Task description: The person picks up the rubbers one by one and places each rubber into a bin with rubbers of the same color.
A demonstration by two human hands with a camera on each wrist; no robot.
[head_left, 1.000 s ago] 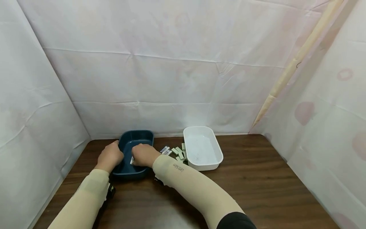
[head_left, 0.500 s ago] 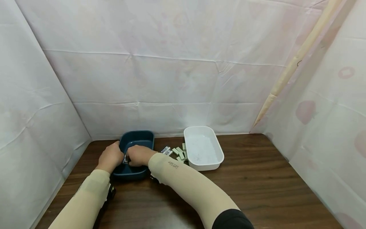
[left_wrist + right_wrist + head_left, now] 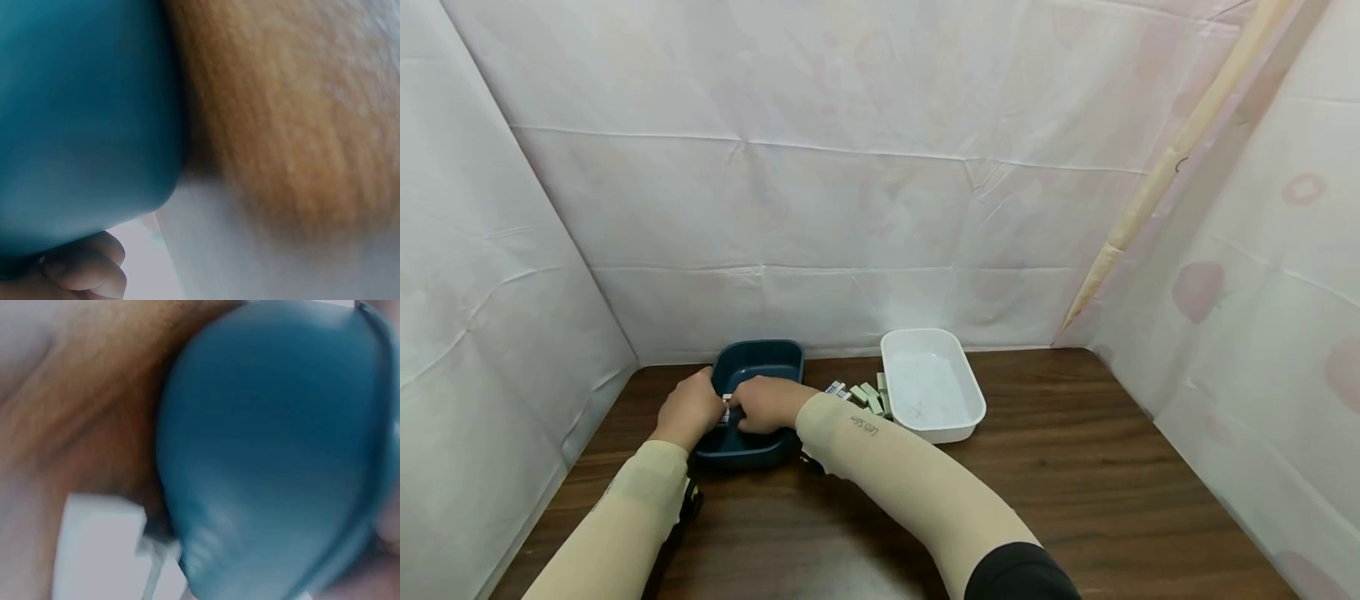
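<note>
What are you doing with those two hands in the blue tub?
A person has both hands at the blue tub on the table. The left hand is on the tub's left rim, and the right hand reaches into it. Something small sits between the two hands, too small to name. Next to the tub lies a pile of little green blocks, and beside them a white tub with nothing showing inside.
</note>
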